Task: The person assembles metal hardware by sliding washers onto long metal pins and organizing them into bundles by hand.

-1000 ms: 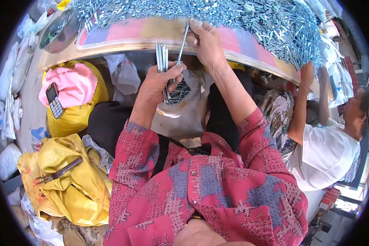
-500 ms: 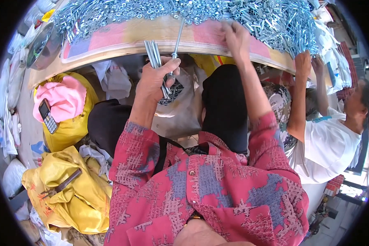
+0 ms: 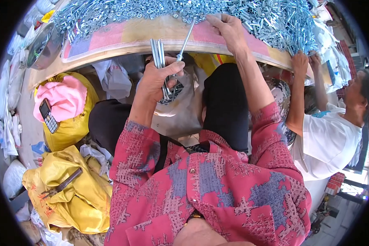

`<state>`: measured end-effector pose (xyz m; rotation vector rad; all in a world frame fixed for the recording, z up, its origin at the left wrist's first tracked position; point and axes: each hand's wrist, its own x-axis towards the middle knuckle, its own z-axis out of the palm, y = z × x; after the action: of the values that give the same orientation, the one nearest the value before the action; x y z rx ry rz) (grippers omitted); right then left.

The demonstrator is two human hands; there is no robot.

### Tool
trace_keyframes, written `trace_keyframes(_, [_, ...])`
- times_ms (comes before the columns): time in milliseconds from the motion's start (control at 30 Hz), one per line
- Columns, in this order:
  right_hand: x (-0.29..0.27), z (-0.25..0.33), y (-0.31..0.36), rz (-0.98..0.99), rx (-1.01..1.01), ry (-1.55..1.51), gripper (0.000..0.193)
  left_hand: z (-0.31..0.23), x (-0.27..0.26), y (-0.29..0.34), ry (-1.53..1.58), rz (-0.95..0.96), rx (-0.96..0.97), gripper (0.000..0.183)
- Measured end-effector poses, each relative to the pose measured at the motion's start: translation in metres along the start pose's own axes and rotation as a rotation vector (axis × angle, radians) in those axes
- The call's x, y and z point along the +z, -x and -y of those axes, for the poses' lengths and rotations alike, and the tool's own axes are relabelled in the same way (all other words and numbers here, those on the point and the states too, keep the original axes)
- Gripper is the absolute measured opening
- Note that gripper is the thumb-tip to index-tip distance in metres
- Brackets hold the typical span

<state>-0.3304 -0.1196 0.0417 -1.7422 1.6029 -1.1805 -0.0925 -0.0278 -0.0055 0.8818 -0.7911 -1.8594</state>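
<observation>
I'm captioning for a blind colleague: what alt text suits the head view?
A person's left hand grips a bundle of silvery rods and one slanting bolt; the right hand is near a heap of fasteners on a striped sheet. At right is a co-worker; at left, a keypad phone and pink cloth on a yellow sack.

Worn on the person's head, the left fisheye camera of a pair looks steeply down and forward. The red patterned shirt (image 3: 217, 184) lies closest, filling the near centre; the left hand (image 3: 158, 80) and right hand (image 3: 229, 33) sit farther out, toward the table (image 3: 47, 74) at the far side. Its wide sweep reaches a co-worker (image 3: 328, 141) on the right.
</observation>
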Motion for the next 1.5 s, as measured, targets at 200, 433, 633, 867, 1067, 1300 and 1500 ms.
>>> trace_keyframes(200, [0.010,0.035,0.016,0.297,-0.038,-0.319,0.021,-0.007,-0.007,0.010,-0.036,0.056,-0.010,0.025])
trace_keyframes(433, [0.028,0.070,0.011,0.529,-0.150,0.083,0.028,-0.008,-0.019,0.011,0.075,0.005,0.008,0.022])
trace_keyframes(633, [0.058,0.048,0.037,-0.331,-0.576,0.439,0.027,-0.021,-0.024,0.017,0.163,-0.086,0.148,0.017])
trace_keyframes(867, [0.135,0.134,0.141,-0.022,-0.739,0.559,0.034,0.004,-0.046,0.010,0.246,-0.152,0.378,0.018])
trace_keyframes(1067, [0.110,0.118,0.092,-0.162,-0.762,0.522,0.032,-0.016,-0.037,0.010,0.170,-0.173,0.253,0.016])
trace_keyframes(1300, [0.137,0.150,0.154,-0.027,-0.946,0.048,0.028,0.018,-0.067,0.015,-0.945,-0.225,1.094,0.021])
trace_keyframes(1500, [0.135,0.098,0.125,-0.071,-0.875,0.375,0.028,-0.008,-0.041,0.006,0.245,-0.304,0.397,0.015])
